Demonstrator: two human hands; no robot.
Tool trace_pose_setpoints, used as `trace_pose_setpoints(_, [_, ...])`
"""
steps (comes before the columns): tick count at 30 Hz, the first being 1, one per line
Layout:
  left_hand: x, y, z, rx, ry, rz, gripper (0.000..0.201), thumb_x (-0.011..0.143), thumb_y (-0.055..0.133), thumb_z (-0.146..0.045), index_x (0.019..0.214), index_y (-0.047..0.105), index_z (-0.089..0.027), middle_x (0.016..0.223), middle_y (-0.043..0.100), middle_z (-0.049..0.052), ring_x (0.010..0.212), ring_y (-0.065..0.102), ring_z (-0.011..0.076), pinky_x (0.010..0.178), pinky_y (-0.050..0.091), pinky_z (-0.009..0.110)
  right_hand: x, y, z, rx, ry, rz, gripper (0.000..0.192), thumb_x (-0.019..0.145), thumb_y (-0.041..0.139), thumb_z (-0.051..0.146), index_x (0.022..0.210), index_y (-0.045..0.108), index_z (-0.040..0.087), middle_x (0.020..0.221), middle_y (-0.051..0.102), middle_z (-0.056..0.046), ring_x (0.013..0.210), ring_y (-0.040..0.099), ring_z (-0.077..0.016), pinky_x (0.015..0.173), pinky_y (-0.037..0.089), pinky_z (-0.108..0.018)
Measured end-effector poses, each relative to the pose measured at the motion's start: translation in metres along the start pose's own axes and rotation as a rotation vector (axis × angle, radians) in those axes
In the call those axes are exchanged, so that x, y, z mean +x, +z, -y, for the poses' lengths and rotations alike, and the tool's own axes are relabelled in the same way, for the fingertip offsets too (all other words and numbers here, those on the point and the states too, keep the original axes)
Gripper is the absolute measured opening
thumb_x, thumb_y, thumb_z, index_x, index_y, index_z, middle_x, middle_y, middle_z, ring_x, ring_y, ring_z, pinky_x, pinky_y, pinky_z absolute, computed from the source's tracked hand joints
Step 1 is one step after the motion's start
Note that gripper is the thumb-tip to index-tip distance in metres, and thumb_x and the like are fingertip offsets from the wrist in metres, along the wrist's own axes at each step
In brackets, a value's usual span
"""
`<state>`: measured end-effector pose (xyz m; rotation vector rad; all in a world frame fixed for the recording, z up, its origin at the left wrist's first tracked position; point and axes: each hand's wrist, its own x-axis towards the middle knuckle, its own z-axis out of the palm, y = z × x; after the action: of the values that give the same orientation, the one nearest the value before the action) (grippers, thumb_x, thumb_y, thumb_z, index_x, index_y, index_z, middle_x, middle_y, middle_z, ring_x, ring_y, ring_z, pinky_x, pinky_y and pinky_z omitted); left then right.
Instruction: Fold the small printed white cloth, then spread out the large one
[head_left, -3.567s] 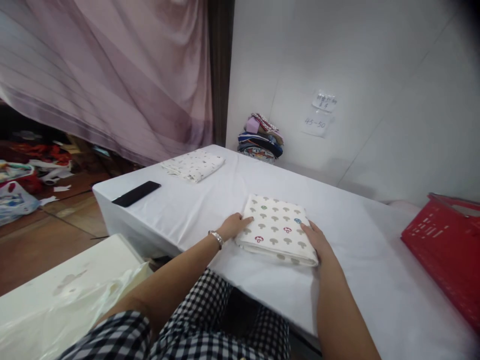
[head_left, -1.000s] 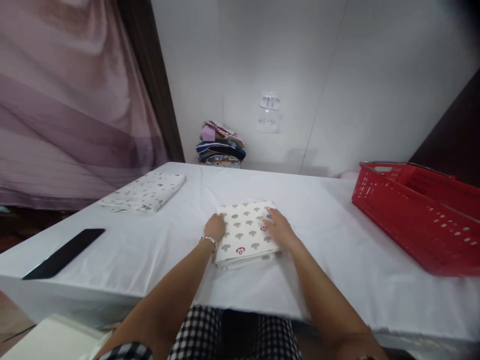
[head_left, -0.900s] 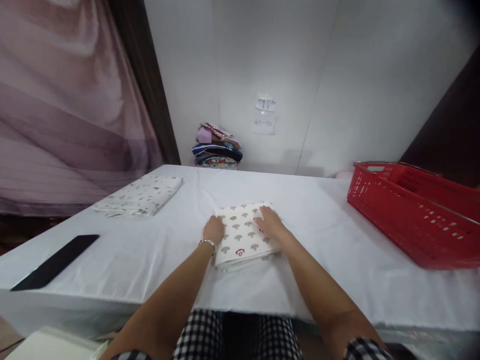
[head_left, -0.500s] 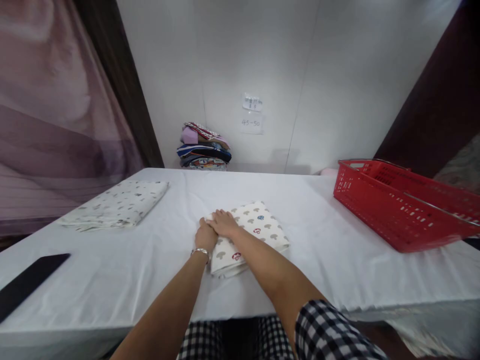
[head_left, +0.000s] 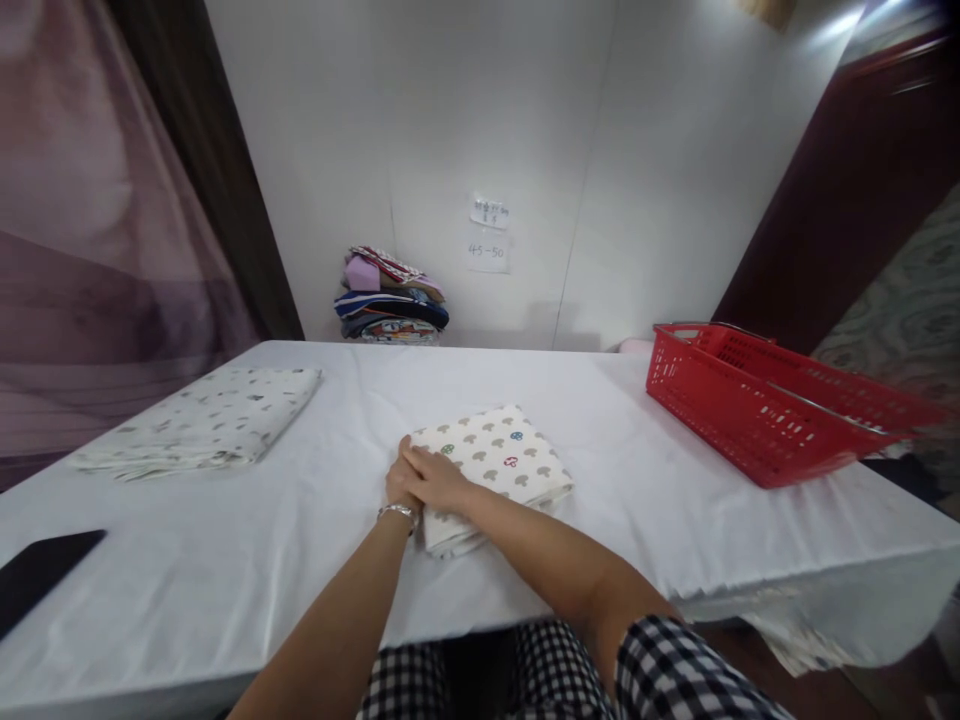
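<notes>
Head view: folded mushroom-print cloth (head_left: 491, 470) lies flat on the white table (head_left: 675, 520), near the front edge, roughly centre. Left hand (head_left: 399, 483) sits at the cloth's left edge, fingers curled against it, bracelet on the wrist. Right hand (head_left: 435, 478) lies flat, palm down, on the cloth's left part, touching or overlapping the left hand; its forearm crosses the cloth's near corner. Neither hand visibly grips anything; both just press or rest.

Diff vs earlier frames: a second ago the right hand was on the right side of the cloth, hands apart at opposite edges. It has since slid across to the left edge and met the left hand. Left hand barely moved. Cloth now sits slightly rotated, near-right corner exposed. Camera has panned right: more of the red basket (head_left: 757, 410) shows at far right, the black phone (head_left: 37, 575) is pushed to the left frame edge.

Second folded printed cloth (head_left: 202, 430) is well apart on the left. Stack of folded fabrics (head_left: 390, 300) sits at the wall.
</notes>
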<state>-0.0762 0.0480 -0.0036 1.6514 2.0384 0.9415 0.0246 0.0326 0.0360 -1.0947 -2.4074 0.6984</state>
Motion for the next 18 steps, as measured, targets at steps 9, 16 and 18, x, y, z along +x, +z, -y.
trace_pose_setpoints(9, [0.000,-0.004,-0.013,0.110,-0.154,0.044,0.054,0.090,0.032,-0.022,0.144,0.032,-0.021,0.096,0.070,0.012,0.087,0.067,0.0242,0.079,0.049,0.036,-0.025,-0.056,-0.041,-0.226,0.235,-0.094,0.059,0.092,0.041,0.046,0.141,0.033,0.014,0.151,0.028,-0.014,0.141,0.019,-0.0263,0.113,0.014,-0.043])
trace_pose_setpoints(16, [-0.002,-0.003,-0.015,0.163,-0.126,0.078,0.053,0.087,0.033,-0.017,0.138,0.044,-0.023,0.097,0.070,0.011,0.086,0.066,0.0234,0.078,0.050,0.035,-0.024,-0.058,-0.100,-0.418,0.395,-0.008,0.063,0.093,0.033,0.049,0.144,0.030,0.011,0.154,0.019,-0.013,0.143,0.010,-0.0269,0.114,0.007,-0.043])
trace_pose_setpoints(18, [-0.002,-0.005,-0.015,0.176,-0.116,0.084,0.053,0.087,0.031,-0.016,0.138,0.044,-0.022,0.097,0.070,0.011,0.086,0.065,0.0231,0.078,0.050,0.034,-0.024,-0.053,-0.105,-0.428,0.385,-0.021,0.064,0.094,0.030,0.051,0.144,0.029,0.011,0.155,0.018,-0.013,0.143,0.010,-0.0268,0.113,0.006,-0.043])
